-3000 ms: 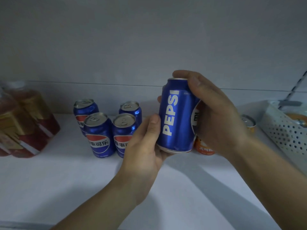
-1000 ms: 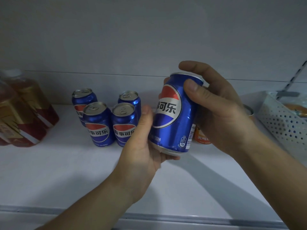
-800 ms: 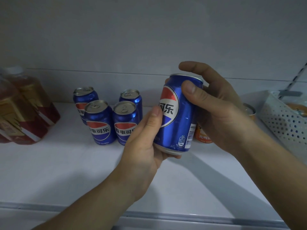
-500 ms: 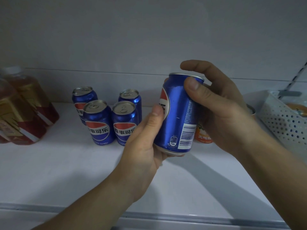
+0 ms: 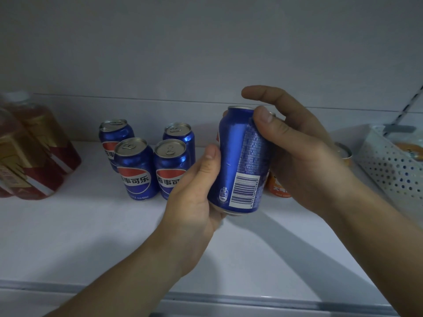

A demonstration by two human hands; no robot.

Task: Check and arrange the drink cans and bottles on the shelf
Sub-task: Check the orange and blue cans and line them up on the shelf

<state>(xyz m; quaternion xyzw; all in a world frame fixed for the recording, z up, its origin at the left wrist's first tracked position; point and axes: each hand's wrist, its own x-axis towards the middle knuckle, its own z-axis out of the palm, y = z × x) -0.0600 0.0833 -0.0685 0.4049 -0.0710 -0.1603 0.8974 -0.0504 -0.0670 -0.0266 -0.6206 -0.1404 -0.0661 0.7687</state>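
Head view: I hold the blue can (image 5: 240, 161) above the shelf (image 5: 96, 229), my left hand (image 5: 194, 193) cupping its base, my right hand (image 5: 297, 154) wrapped round its top, barcode facing me. I'd read the print with a firm grip, then stand it logo-forward. Four blue cans (image 5: 148, 161) stand at 9 o'clock; an orange can (image 5: 278, 188) waits behind at 3 o'clock, basket (image 5: 389, 170) beyond

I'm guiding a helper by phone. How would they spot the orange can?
On the white shelf, look right of the four standing blue Pepsi cans, towards the perforated white basket. Behind the right hand stands the orange can, the only orange-bodied can showing.
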